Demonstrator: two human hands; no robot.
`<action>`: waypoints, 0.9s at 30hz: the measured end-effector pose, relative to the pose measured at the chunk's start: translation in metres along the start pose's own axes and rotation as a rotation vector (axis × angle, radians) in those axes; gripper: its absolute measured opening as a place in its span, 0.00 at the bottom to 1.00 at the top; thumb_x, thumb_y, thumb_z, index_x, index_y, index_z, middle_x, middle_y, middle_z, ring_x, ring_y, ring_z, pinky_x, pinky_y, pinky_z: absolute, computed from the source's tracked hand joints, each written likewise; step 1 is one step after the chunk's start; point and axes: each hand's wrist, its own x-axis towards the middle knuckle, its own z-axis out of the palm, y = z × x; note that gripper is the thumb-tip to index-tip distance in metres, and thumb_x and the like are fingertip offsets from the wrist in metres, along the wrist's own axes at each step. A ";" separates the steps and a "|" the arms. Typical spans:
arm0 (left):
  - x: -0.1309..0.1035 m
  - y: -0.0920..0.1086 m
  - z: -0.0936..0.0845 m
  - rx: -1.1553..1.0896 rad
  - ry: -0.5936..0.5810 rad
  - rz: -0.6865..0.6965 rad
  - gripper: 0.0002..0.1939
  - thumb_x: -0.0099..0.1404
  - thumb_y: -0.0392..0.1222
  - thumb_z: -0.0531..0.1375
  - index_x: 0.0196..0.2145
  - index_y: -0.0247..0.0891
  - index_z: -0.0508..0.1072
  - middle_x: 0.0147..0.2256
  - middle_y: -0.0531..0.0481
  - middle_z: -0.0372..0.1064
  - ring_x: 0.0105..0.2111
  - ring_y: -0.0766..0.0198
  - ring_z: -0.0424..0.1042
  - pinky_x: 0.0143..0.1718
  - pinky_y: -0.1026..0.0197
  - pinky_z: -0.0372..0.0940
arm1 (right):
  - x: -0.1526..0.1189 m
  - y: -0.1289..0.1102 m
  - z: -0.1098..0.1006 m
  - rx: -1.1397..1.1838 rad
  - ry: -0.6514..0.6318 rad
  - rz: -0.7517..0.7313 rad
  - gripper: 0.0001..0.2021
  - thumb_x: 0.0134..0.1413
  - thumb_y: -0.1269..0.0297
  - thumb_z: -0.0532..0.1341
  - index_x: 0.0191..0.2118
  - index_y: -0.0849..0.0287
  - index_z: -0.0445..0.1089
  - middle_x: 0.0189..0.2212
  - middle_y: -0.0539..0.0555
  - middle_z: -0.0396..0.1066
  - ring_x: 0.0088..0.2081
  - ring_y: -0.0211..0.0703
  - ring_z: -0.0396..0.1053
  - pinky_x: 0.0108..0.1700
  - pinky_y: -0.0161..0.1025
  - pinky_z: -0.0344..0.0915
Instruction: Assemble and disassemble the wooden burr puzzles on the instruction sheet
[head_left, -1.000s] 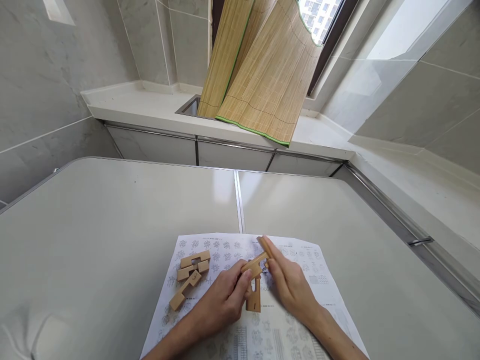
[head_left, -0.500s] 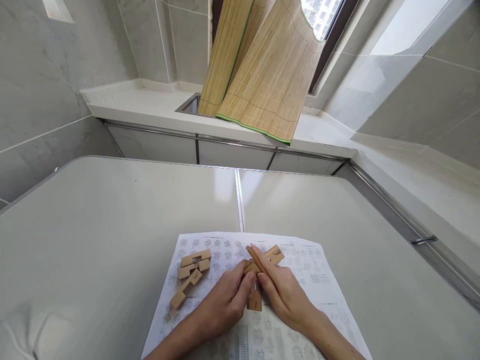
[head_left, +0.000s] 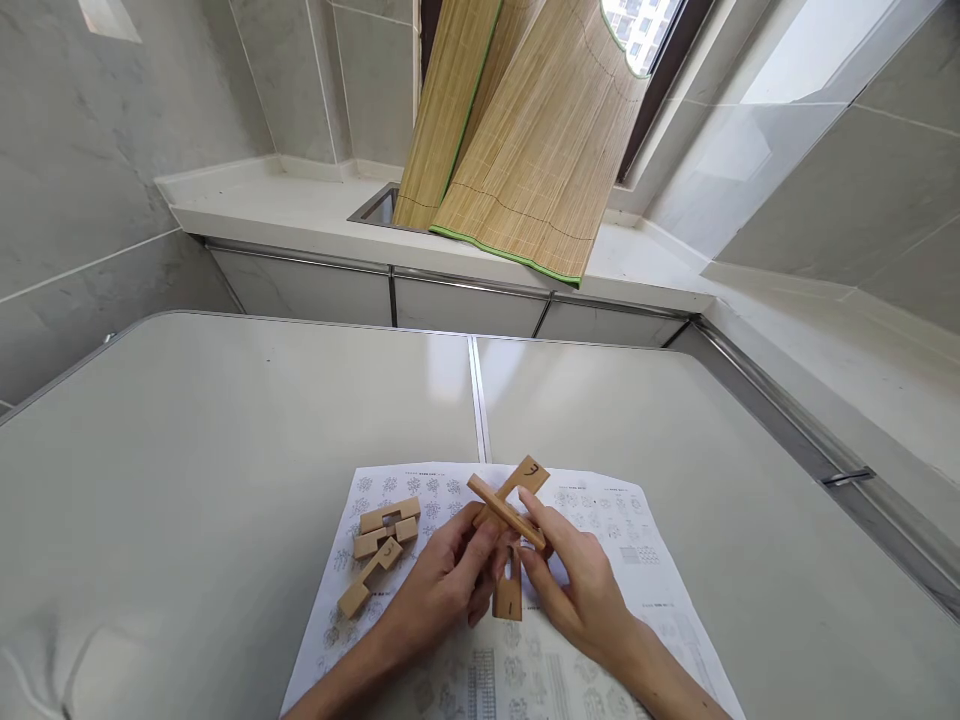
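Over the sheet, my left hand [head_left: 454, 578] is closed around interlocked flat wooden puzzle pieces, its thumb pressed on the joint where they cross. One piece [head_left: 531, 472] with a dark mark points up and right. A second slotted piece [head_left: 508, 600] points down toward me. Across the top slants a narrow wooden bar [head_left: 506, 512]. My right hand [head_left: 581, 575] is at the bar's lower right end, with thumb and index finger on either side of it; the contact is partly hidden. Several notched wooden pieces [head_left: 356, 598] lie left of my hands.
A printed sheet [head_left: 630, 620] with small diagrams lies under my hands on the pale table [head_left: 187, 480], which has a metal seam [head_left: 478, 400]. Behind stands a counter [head_left: 285, 215] with a sink [head_left: 379, 205] and bamboo mats [head_left: 525, 170] leaning by the window.
The held pieces have turned and tilted, so the marked piece has shifted up and left and the narrow bar shows more. My right fingers have spread from their tighter grip.
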 end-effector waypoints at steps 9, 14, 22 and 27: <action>-0.003 0.009 0.000 0.101 -0.024 0.005 0.22 0.75 0.61 0.57 0.36 0.38 0.67 0.27 0.57 0.65 0.18 0.74 0.58 0.23 0.65 0.60 | 0.002 0.000 -0.002 -0.027 0.120 -0.083 0.23 0.70 0.77 0.58 0.65 0.51 0.68 0.44 0.58 0.82 0.36 0.46 0.82 0.32 0.40 0.79; -0.003 0.008 0.003 0.179 -0.004 -0.011 0.24 0.74 0.63 0.58 0.38 0.37 0.68 0.27 0.57 0.64 0.18 0.73 0.58 0.22 0.65 0.58 | 0.003 0.000 -0.004 0.015 0.095 -0.031 0.17 0.71 0.76 0.57 0.58 0.52 0.72 0.42 0.56 0.82 0.35 0.44 0.82 0.29 0.37 0.76; -0.003 0.004 0.002 0.171 -0.053 -0.016 0.24 0.75 0.63 0.55 0.36 0.37 0.68 0.27 0.54 0.67 0.19 0.71 0.59 0.25 0.63 0.58 | 0.006 -0.002 -0.006 0.040 0.063 -0.030 0.14 0.72 0.75 0.56 0.55 0.51 0.72 0.39 0.53 0.82 0.30 0.42 0.80 0.30 0.38 0.76; -0.002 0.002 0.001 0.059 0.051 -0.005 0.25 0.73 0.66 0.57 0.36 0.38 0.67 0.26 0.56 0.65 0.17 0.72 0.56 0.22 0.64 0.54 | 0.003 0.002 0.000 0.020 0.097 0.093 0.12 0.73 0.69 0.58 0.57 0.52 0.68 0.38 0.53 0.79 0.30 0.42 0.76 0.32 0.39 0.75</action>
